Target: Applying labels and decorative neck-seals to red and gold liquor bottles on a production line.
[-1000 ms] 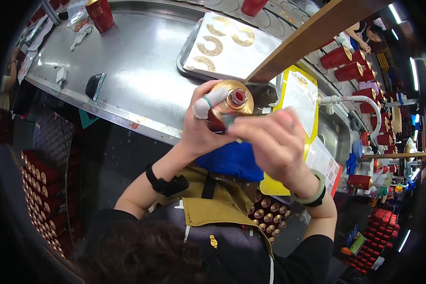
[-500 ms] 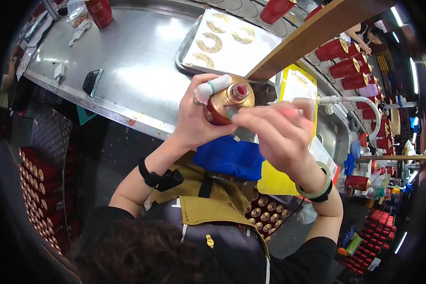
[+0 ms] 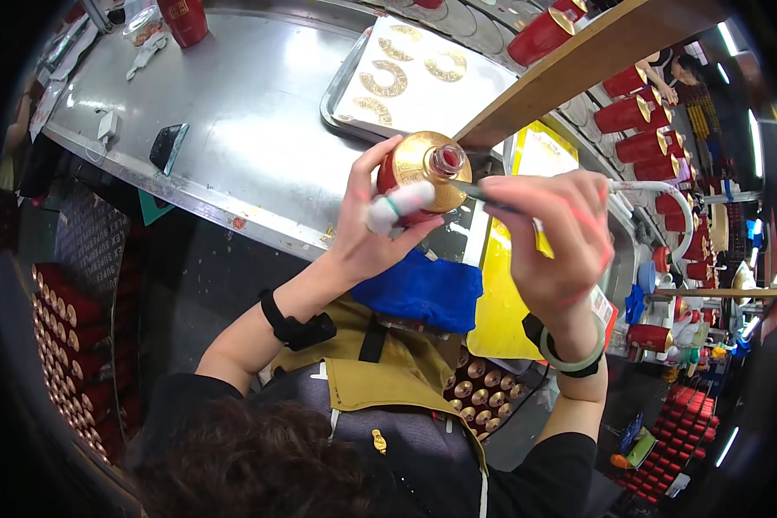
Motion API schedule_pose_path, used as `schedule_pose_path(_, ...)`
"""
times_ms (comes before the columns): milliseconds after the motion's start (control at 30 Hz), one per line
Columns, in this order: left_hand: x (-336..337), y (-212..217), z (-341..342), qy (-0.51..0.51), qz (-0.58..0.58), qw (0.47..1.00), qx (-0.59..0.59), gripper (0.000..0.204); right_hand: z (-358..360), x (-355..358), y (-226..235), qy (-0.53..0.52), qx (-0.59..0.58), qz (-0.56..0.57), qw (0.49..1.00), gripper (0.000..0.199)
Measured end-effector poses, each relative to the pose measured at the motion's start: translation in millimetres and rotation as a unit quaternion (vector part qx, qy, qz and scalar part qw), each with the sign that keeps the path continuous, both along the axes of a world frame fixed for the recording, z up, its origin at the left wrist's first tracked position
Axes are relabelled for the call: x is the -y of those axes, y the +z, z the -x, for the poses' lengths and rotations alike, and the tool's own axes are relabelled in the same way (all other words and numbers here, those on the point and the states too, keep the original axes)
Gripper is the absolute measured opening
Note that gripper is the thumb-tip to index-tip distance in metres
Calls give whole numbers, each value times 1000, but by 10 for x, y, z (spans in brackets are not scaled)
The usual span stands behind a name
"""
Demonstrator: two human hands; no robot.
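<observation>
My left hand (image 3: 373, 226) grips a red bottle with a gold shoulder (image 3: 423, 168), holding it up over the edge of the steel table (image 3: 233, 112); the thumb wears a white finger wrap. My right hand (image 3: 557, 237) holds a thin dark tool (image 3: 483, 196) whose tip touches the gold shoulder near the bottle's red neck. A green bangle and black band sit on my right wrist, a black band on my left wrist.
A metal tray (image 3: 341, 82) with gold ring shapes on white paper lies on the table behind the bottle. A wooden shelf (image 3: 596, 60) runs diagonally at the upper right, with red bottles (image 3: 639, 112) beyond. A blue cloth (image 3: 423, 289) and yellow sheet (image 3: 505, 302) lie below my hands. Crated bottles (image 3: 69, 345) stand at the left.
Both hands have lifted the bottle slightly and turned it, so its gold shoulder faces up more. My right hand has shifted right, with the thin tool now showing at the bottle's neck.
</observation>
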State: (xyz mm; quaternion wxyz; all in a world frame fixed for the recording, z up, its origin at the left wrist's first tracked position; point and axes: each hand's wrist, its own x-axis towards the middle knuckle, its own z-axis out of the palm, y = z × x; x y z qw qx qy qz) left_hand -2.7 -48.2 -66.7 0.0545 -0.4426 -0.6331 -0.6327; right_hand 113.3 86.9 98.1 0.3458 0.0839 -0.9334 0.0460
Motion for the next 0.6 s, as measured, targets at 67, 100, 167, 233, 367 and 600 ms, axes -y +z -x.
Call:
schedule_pose_path(67,-13,48,38,12,-17,999,-26,76,-6,9,-187,29,13,-33,999,32)
schedule_pose_path(100,-13,77,72,28,-32,998,-51,80,-24,40,-332,44,18,-22,999,34)
schedule_pose_path(167,-35,20,93,34,-31,998,-53,84,-107,235,-410,90,57,-32,994,30)
schedule_pose_path(233,-2,67,85,50,-24,997,-47,85,-95,281,-299,114,185,43,975,27)
schedule_pose_path(367,83,186,99,51,-4,998,-47,80,-8,154,-218,9,0,-35,999,26)
schedule_pose_path(600,110,52,145,-122,-51,990,46,85,-53,82,-121,10,33,-23,999,21)
